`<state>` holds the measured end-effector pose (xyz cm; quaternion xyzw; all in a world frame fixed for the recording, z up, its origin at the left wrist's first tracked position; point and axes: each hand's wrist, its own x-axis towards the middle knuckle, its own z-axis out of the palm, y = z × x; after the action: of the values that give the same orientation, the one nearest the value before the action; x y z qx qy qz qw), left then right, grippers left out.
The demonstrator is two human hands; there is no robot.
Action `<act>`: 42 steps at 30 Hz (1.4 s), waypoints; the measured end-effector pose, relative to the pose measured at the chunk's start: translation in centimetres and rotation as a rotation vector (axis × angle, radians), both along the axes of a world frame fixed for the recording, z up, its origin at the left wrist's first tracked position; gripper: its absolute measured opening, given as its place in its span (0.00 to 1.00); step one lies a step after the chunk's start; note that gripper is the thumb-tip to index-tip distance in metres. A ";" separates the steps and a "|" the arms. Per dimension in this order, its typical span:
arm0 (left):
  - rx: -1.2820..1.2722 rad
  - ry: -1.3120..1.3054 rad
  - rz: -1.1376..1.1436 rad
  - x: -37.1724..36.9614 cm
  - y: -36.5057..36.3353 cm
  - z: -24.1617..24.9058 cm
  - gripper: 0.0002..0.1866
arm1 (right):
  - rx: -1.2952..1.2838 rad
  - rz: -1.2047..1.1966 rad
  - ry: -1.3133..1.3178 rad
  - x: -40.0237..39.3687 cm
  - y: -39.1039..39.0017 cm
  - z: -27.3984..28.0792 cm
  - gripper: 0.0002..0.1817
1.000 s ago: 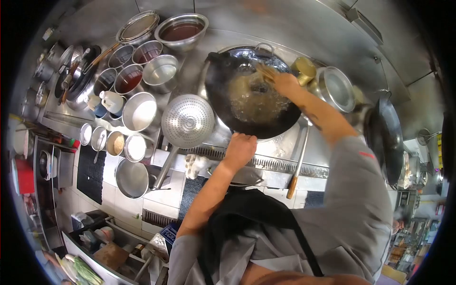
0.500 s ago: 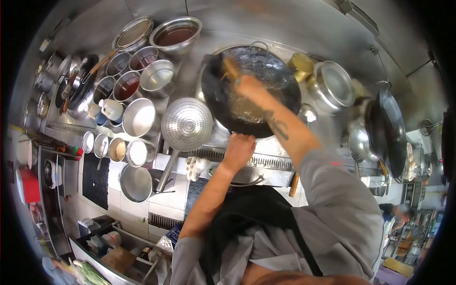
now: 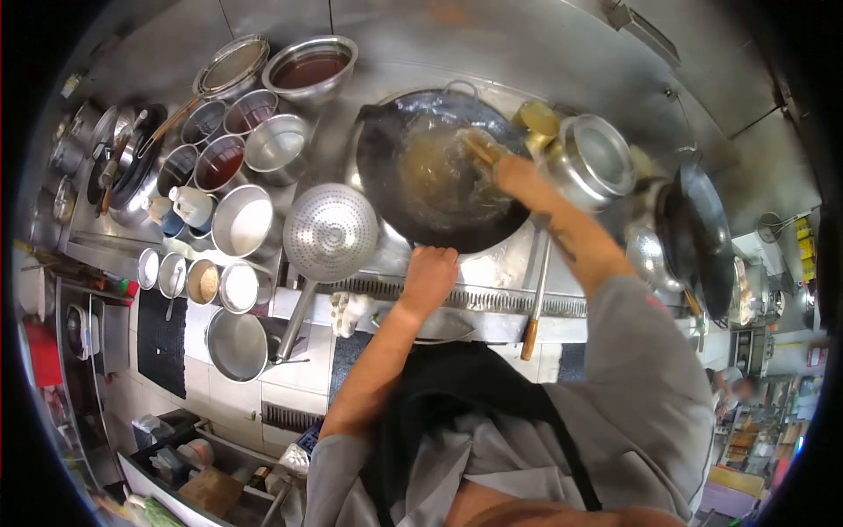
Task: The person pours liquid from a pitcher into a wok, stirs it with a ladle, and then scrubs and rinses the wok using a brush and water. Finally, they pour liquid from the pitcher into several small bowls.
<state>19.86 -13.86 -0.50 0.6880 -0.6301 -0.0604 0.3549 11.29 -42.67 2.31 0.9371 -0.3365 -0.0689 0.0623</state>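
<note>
A large black wok [image 3: 386, 198] with swirling water in it sits on the range, a loop handle at its far side. My left hand [image 3: 432, 272] is closed at the wok's near rim; the part it grips is hidden under the fingers. Over the right half of the wok, my right hand [image 3: 520, 178] is closed around a short bamboo wok brush [image 3: 480, 147]. The brush's working end is in the water and blurred by motion and splashes.
A perforated strainer [image 3: 330, 230] lies left of the wok, beside several metal pots of liquids and seasonings. Stacked metal bowls [image 3: 597, 158] stand to the right, near a wooden-handled ladle [image 3: 530, 338]. Another black wok [image 3: 698, 228] is farther right. A person [image 3: 729, 386] is in the background.
My right hand has swept the brush from the wok's left side to its right side, stirring the water. The left hand stays at the near rim. The camera view has shifted slightly.
</note>
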 end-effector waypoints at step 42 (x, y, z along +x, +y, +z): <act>-0.024 0.043 -0.037 0.9 0.1 -0.2 0.05 | -0.004 0.063 0.099 -1.7 -0.2 0.4 0.13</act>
<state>20.78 -13.77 -0.70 0.6705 -0.6357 -0.0741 0.3753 9.56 -42.91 2.68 0.9425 -0.3035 -0.1126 0.0830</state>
